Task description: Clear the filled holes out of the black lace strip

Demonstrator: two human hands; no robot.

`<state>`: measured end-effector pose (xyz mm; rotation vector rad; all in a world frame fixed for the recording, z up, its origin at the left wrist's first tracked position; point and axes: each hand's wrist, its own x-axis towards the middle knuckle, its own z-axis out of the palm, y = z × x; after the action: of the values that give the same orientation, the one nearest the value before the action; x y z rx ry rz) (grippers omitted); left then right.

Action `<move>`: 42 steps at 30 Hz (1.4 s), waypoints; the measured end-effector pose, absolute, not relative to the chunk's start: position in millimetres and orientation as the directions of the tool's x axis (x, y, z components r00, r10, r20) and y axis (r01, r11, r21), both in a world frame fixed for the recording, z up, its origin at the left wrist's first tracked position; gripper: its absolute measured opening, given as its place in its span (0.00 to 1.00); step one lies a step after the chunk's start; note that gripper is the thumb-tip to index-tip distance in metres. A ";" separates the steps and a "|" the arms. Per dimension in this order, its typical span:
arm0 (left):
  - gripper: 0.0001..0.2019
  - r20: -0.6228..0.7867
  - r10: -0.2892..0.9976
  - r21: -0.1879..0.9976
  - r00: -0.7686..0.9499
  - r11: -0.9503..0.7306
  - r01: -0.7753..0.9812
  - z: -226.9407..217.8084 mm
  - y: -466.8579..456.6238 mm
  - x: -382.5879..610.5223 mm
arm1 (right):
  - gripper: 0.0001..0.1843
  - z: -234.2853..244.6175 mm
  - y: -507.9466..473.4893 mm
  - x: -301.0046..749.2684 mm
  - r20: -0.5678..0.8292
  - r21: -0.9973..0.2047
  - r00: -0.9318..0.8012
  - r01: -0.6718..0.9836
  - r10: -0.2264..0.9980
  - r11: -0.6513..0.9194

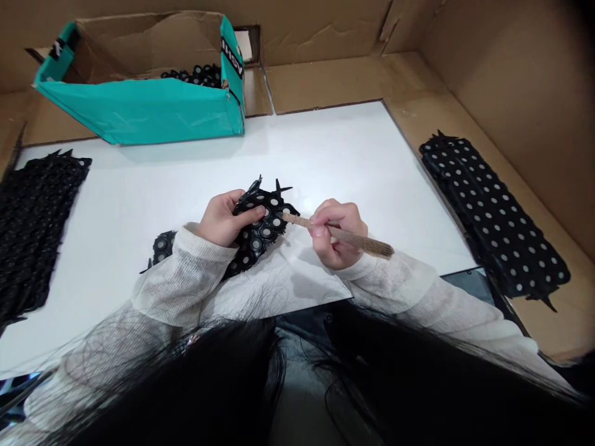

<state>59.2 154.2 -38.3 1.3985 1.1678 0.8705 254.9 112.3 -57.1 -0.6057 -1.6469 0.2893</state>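
Note:
My left hand [222,218] grips a black moulded sheet [256,244] covered with round pale dots, the thumb pressed on its upper face. Thin pointed tabs stick out from the sheet's far edge, and its near part runs under my left sleeve. In my right hand [338,230] is a slim brown stick [377,247] with a rough, fibrous-looking rear end, pinched between thumb and fingers. The stick's front tip meets the sheet's right side, beside the dots; whether it presses in cannot be made out. Left of my left forearm, a piece of dotted black sheet [162,245] shows on the table.
A teal cardboard box [153,114] with black dotted pieces inside stands at the back left of the white board [325,142]. Stacked black sheets [39,223] lie on the left, and another dotted stack [495,214] lies on the right. Cardboard walls [320,31] enclose the back and right.

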 end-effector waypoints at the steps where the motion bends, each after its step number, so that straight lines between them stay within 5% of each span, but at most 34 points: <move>1: 0.13 -0.096 0.963 0.983 0.253 0.052 0.177 -38.2 154.3 59.3 | 0.10 -57.2 112.5 254.6 0.836 -0.518 -0.067 0.228 0.544 0.824; 14: 0.12 0.010 0.981 0.980 0.193 -0.047 0.192 -32.3 151.1 59.5 | 0.08 -55.6 113.1 254.1 0.866 -0.380 -0.193 0.346 0.461 0.858; 26: 0.14 0.060 0.978 0.984 0.202 -0.092 0.154 -25.5 146.0 67.3 | 0.09 -56.3 117.8 237.4 0.828 0.036 -0.477 0.569 0.294 0.822; 31: 0.14 0.017 0.975 0.964 0.221 -0.075 0.256 -32.2 149.0 65.1 | 0.11 -61.3 123.3 239.7 0.828 -0.072 -0.417 0.585 0.375 0.808; 36: 0.13 -0.008 0.974 0.908 0.226 -0.087 0.409 -36.3 156.3 58.7 | 0.08 -59.0 124.0 249.9 0.940 -0.321 0.034 0.434 0.341 0.842; 42: 0.16 -0.128 0.950 0.971 0.285 0.061 0.232 -36.2 158.6 54.4 | 0.08 -54.5 123.5 256.7 0.932 -0.352 0.096 0.464 0.349 0.813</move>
<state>54.4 158.6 -36.2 1.4231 1.1791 0.7994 256.7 123.5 -54.5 -0.6814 -1.5089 -0.0956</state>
